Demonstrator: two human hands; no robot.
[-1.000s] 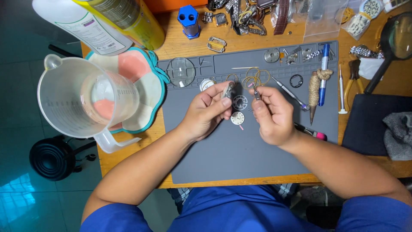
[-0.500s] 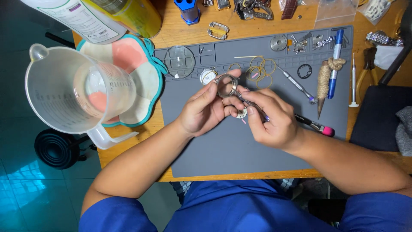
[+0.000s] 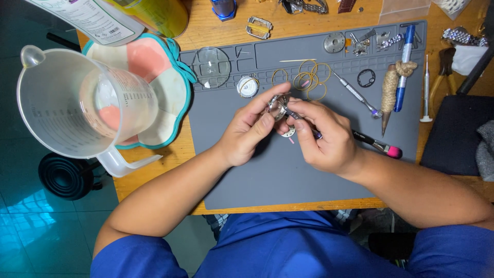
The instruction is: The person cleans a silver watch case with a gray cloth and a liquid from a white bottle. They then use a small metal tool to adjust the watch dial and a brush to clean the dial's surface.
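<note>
Colours on the counter, head view.
Wooden brown counter; grey mat; silver watch case; black tool with pink tip; clear jug; teal-rimmed pink and cream tray; blue pen.

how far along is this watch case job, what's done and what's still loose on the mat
Done: the watch is apart, with the glass crystal, the white dial piece and thin gasket rings loose on the grey mat. In hand: the left hand holds the round metal case while the right hand works a pink-tipped tool at it. Left: those loose parts are not yet fitted.
</note>
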